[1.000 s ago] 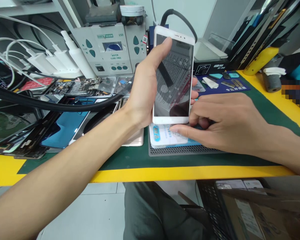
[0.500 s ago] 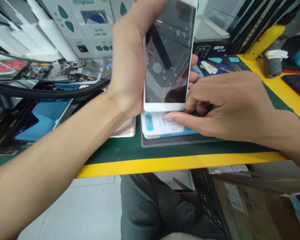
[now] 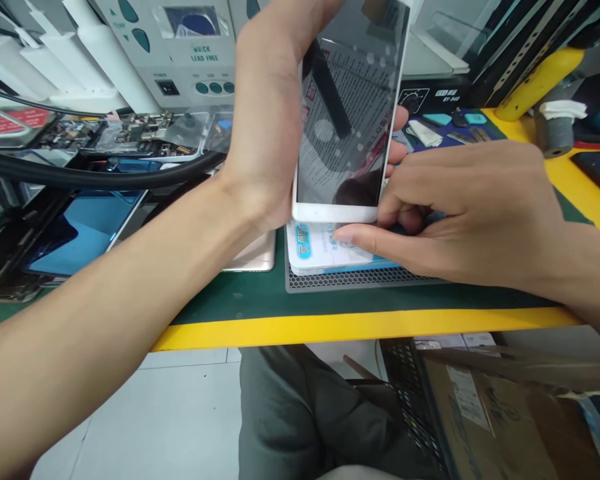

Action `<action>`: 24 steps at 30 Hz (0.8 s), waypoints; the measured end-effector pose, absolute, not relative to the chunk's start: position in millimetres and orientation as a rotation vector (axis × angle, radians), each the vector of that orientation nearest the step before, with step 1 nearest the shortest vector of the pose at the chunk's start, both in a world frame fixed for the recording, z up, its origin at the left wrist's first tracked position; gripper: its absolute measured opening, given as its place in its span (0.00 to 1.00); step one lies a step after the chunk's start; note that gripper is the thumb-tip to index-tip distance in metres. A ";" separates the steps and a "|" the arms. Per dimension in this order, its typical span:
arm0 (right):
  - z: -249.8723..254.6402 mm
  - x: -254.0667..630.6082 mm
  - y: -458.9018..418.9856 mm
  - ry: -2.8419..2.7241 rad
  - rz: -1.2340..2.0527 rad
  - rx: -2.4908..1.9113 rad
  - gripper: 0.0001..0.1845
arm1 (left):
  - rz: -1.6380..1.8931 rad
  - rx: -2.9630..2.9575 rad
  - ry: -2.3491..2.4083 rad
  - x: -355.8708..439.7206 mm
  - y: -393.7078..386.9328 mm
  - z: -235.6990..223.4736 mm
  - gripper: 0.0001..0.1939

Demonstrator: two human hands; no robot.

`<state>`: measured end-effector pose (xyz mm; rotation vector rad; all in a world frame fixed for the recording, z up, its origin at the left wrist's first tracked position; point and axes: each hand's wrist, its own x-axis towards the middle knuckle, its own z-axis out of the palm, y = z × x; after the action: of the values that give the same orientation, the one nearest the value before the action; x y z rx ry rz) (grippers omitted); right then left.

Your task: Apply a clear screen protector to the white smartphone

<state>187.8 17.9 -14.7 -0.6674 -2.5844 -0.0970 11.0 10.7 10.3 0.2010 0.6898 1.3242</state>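
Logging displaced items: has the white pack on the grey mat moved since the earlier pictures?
No: against the grey mat, the white pack shows no clear shift either way.

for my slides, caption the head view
Above a green mat, left hand holds a white phone, right hand at its lower corner.

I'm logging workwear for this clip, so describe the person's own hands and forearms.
The left hand and right hand are both ungloved. The left forearm and right forearm are bare where they show, with no watch, bracelet or marking visible. No ring shows, though some fingers are hidden.
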 end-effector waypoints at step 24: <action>-16.8 187.6 20.7 -2.545 -0.078 -0.590 0.21 | 1.427 0.999 0.636 7.1 13.0 4.3 0.22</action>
<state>187.6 20.7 -16.8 -0.5899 -2.5445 -0.0778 7.1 13.0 4.3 0.9994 0.6362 1.4268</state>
